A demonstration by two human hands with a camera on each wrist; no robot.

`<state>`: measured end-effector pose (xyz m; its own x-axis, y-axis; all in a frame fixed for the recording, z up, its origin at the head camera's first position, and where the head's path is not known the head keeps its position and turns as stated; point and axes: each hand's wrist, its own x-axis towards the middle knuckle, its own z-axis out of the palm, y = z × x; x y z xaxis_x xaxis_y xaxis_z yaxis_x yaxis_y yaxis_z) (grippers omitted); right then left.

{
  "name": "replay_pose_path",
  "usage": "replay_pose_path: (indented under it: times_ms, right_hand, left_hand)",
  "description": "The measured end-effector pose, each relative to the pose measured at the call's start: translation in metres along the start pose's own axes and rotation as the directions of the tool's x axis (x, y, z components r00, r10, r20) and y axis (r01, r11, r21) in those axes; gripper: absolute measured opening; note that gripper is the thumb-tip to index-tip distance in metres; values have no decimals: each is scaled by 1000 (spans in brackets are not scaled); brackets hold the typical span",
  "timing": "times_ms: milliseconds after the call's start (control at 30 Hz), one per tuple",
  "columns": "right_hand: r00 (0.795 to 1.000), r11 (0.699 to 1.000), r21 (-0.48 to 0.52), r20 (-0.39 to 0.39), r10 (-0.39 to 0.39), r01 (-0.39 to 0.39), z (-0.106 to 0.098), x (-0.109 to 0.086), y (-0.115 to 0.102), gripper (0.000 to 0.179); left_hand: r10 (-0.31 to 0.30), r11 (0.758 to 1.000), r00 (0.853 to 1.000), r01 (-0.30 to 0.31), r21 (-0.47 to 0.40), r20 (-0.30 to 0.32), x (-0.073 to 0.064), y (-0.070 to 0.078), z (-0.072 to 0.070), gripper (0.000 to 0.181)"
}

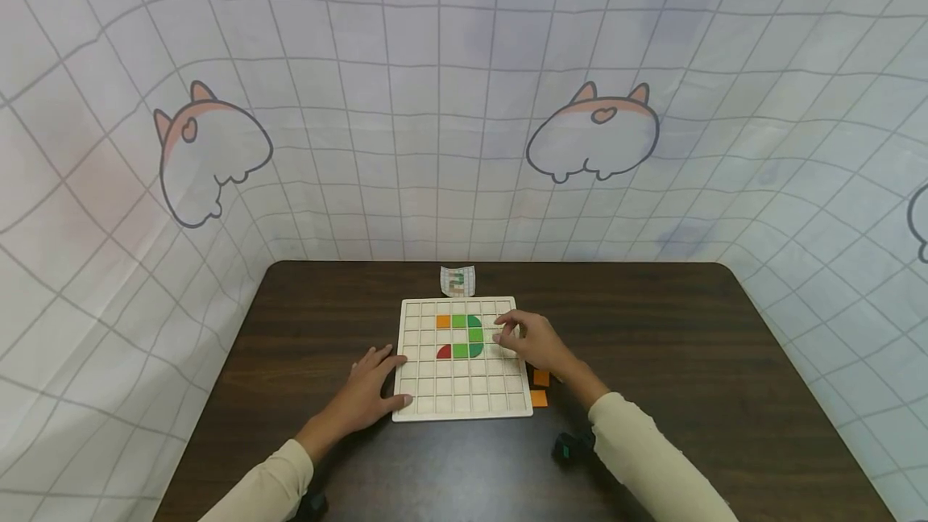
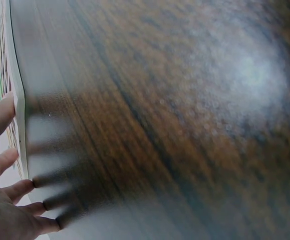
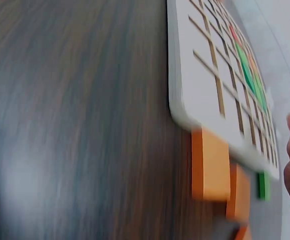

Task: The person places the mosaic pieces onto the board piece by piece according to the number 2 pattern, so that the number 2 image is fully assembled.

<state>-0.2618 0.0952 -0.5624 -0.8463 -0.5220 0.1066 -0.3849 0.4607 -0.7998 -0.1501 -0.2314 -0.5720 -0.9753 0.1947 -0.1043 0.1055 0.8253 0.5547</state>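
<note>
A cream gridded board lies on the dark wooden table. Tiles sit in its upper middle: an orange square, a red quarter-round, several light green squares and two dark green quarter-rounds. My left hand rests spread at the board's left edge, thumb and a fingertip on the rim. In the left wrist view its fingertips reach the table beside the board. Over the board's right side hovers my right hand, thumb and index finger bent and apart, with nothing visible between them.
Orange square tiles lie along the board's right edge, and a green tile shows there in the right wrist view. A small printed card lies behind the board. White gridded cloth surrounds the table's back and sides.
</note>
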Motion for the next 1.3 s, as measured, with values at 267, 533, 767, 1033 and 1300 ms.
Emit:
replay_pose_path:
  times_ms: [267, 533, 767, 1033, 1300]
  right_hand:
    - [997, 998, 10, -42, 67, -67, -27, -19, 24, 28]
    - [993, 991, -86, -63, 100, -105, -34, -26, 34, 32]
    - [994, 969, -224, -39, 97, -104, -31, -22, 44, 36]
    - [991, 956, -264, -16, 130, -129, -30, -18, 42, 43]
    - [988, 945, -288, -15, 155, -152, -30, -18, 42, 41]
  left_hand:
    - [1, 1000, 1000, -1, 9, -1, 0, 0, -1, 66]
    - [-12, 1000, 1000, 12, 18, 0, 0, 1, -1, 66]
    - [-13, 1000, 1000, 13, 11, 5, 0, 1, 0, 66]
    - [-24, 1000, 1000, 24, 11, 9, 0, 4, -2, 67]
    - [-29, 999, 1000, 29, 18, 10, 0, 6, -2, 67]
